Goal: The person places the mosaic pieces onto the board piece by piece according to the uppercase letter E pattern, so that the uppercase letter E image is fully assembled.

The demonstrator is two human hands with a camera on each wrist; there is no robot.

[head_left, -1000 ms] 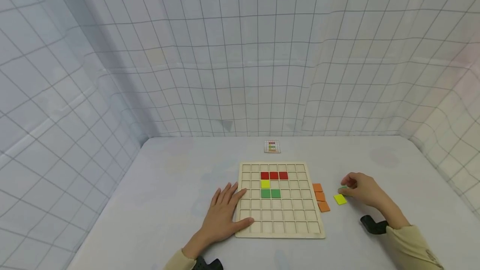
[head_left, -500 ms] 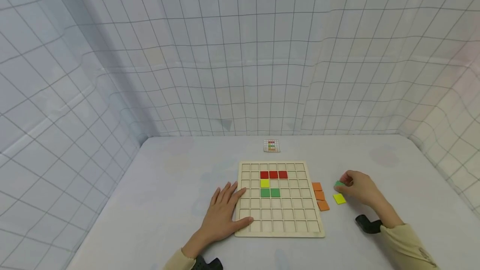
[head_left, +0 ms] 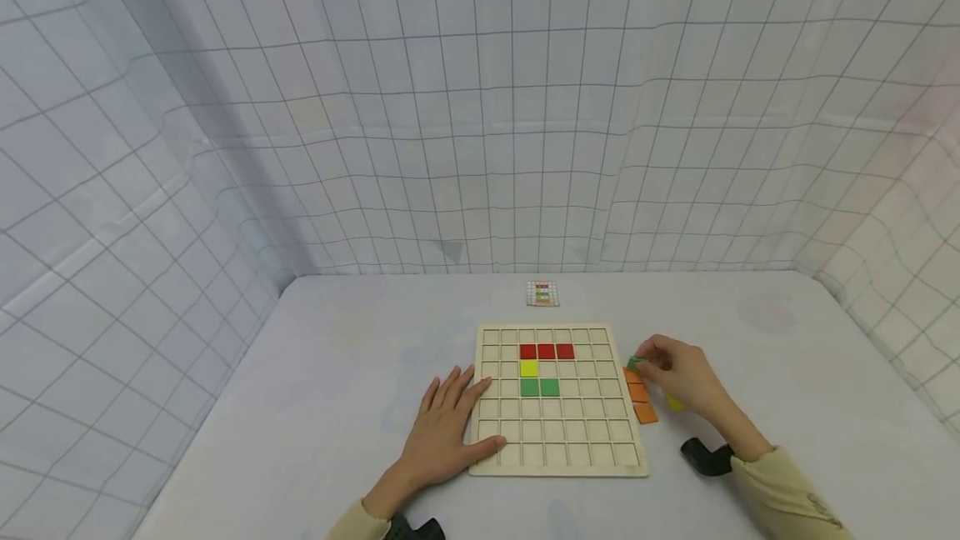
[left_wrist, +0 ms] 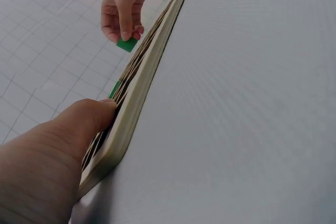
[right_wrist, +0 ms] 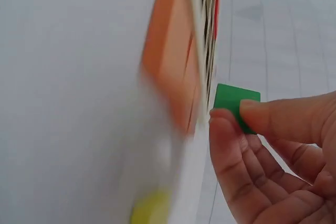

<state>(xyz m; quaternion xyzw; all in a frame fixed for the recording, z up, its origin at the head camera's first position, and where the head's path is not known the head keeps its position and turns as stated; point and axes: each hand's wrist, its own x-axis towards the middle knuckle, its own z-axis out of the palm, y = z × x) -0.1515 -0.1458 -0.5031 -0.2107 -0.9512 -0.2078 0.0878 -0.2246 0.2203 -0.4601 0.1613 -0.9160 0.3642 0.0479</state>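
Observation:
My right hand (head_left: 684,373) pinches a green square tile (right_wrist: 231,99) between thumb and fingertips, held just off the right edge of the wooden grid board (head_left: 555,458). On the board's left edge rests my left hand (head_left: 444,432), fingers spread, with the thumb (left_wrist: 86,116) over the rim. Set in the board are a row of red tiles (head_left: 547,352), one yellow tile (head_left: 528,368) below them and two green tiles (head_left: 530,387) under that. Orange tiles (head_left: 639,392) lie along the board's right side. A loose yellow tile (head_left: 674,403) is partly hidden by my right hand.
Behind the board a small printed card (head_left: 542,293) with a coloured grid pattern lies on the white tabletop (head_left: 360,340). Gridded white curtains (head_left: 465,148) enclose the back and sides. A black wrist device (head_left: 707,457) is on the right forearm.
My right hand has lifted the green tile and carried it left, from beside the loose yellow tile to near the board's right edge. The left hand stays in place.

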